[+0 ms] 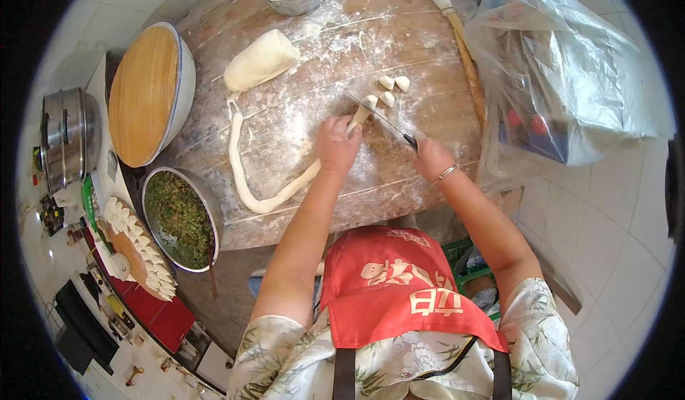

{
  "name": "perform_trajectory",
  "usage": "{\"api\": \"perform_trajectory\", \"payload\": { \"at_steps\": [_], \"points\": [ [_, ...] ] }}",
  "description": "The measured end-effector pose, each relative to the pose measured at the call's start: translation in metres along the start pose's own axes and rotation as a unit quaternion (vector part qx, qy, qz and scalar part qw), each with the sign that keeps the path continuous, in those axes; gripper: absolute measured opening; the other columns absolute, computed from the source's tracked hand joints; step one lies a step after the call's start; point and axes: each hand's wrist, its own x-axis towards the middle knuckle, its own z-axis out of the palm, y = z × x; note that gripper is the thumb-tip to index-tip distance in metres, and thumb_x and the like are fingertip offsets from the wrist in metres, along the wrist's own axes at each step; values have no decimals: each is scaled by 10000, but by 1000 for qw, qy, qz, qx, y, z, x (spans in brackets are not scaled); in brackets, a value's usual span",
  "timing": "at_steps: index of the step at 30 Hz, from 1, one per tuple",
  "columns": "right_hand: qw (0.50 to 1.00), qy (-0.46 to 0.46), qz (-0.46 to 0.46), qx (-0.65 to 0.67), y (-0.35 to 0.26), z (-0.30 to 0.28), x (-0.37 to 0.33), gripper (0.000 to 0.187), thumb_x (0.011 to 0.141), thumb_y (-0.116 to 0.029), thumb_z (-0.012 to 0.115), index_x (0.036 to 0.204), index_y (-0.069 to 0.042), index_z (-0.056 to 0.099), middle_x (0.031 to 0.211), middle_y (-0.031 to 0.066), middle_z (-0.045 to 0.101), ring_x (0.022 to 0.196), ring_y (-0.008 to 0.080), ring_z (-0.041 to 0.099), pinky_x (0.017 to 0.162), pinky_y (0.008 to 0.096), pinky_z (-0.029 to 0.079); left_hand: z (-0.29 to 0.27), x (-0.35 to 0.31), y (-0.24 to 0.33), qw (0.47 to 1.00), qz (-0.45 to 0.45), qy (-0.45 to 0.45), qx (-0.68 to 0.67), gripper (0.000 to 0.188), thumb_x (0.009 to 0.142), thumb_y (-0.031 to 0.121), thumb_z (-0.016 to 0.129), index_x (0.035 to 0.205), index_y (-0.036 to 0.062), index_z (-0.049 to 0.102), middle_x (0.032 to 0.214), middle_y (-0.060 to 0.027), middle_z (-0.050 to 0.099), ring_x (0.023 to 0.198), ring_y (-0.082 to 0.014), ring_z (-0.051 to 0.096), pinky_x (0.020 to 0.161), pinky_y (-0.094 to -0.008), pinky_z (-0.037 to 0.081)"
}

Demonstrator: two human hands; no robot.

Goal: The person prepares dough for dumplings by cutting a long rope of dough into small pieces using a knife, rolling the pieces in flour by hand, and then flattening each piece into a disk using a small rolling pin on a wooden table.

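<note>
A long rope of dough [265, 205] curves across the floured wooden table and runs under my left hand [337, 143]. The fingers of that hand are closed round the rope near its far end. My right hand [432, 157] grips the black handle of a knife [389, 122]. Its thin blade lies slantwise across the rope's tip, just beyond my left fingers. Small cut dough pieces [402, 84] lie apart from one another past the blade. A thick log of dough [262, 61] rests farther back on the left.
Flour fills a metal mug [303, 4] at the back. A long-handled brush [460, 36] and a plastic-covered box [564, 72] border the right. At left stand a board-topped basin [187, 79], a bowl of chopped green filling [178, 218], and a board of dumplings [146, 250].
</note>
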Motion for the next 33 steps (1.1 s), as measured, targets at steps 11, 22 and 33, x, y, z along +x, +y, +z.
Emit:
{"api": "perform_trajectory", "payload": {
  "at_steps": [11, 22, 33],
  "points": [
    [995, 25, -4, 93, 3, 6, 2, 368, 873, -378, 618, 848, -11, 633, 742, 259, 613, 713, 417, 616, 639, 482, 490, -15, -27, -9, 987, 154, -23, -29, 351, 697, 49, 681, 1043, 96, 646, 894, -101, 532, 858, -314, 539, 740, -439, 454],
    [999, -6, -42, 12, 2, 13, -22, 361, 890, -345, 573, 829, 4, 645, 767, 250, 627, 742, 432, 614, 671, 500, 495, -11, -32, -7, 988, 154, -16, -5, 328, 706, 95, 691, 1024, 118, 618, 917, -89, 537, 877, -306, 543, 764, -423, 455],
    [995, 31, -51, 84, -11, 28, -2, 348, 861, -332, 626, 804, 12, 622, 767, 272, 607, 751, 434, 608, 657, 494, 478, -23, -26, -39, 999, 24, 24, 7, 281, 737, 209, 721, 975, 68, 674, 923, -111, 606, 887, -317, 573, 796, -407, 472]
  ]
}}
